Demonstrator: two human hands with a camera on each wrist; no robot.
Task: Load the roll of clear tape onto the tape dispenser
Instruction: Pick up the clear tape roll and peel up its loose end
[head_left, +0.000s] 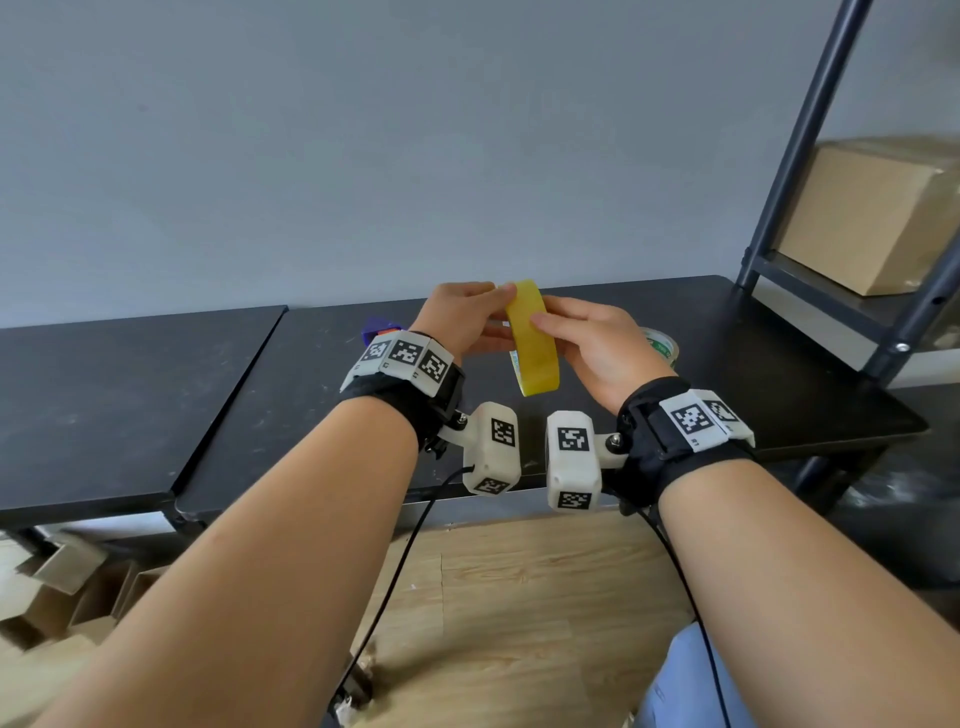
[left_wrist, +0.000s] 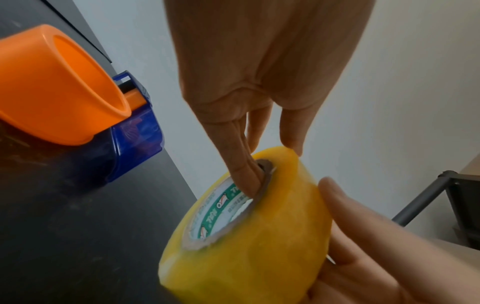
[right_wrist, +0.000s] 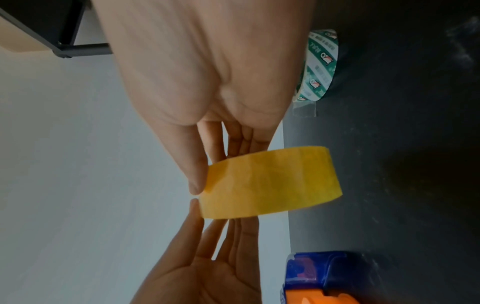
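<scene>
A yellowish roll of clear tape (head_left: 532, 338) with a green-and-white printed core is held on edge above the black table (head_left: 291, 395), between both hands. My left hand (head_left: 500, 317) pinches it: fingers hooked into the core (left_wrist: 246, 174), thumb on the outer rim. My right hand (head_left: 558, 335) grips the other side, thumb on the outer band (right_wrist: 197, 185), fingers behind the roll (right_wrist: 270, 183). The tape dispenser (head_left: 380, 329), blue with an orange hub (left_wrist: 64, 92), sits on the table beyond my left wrist, apart from the roll (left_wrist: 259, 236).
A second, nearly used-up tape roll (head_left: 662, 347) with the same green print lies on the table beyond my right hand (right_wrist: 320, 65). A dark metal shelf frame (head_left: 810, 130) with a cardboard box (head_left: 872, 218) stands at the right. Cardboard scraps lie on the floor at lower left.
</scene>
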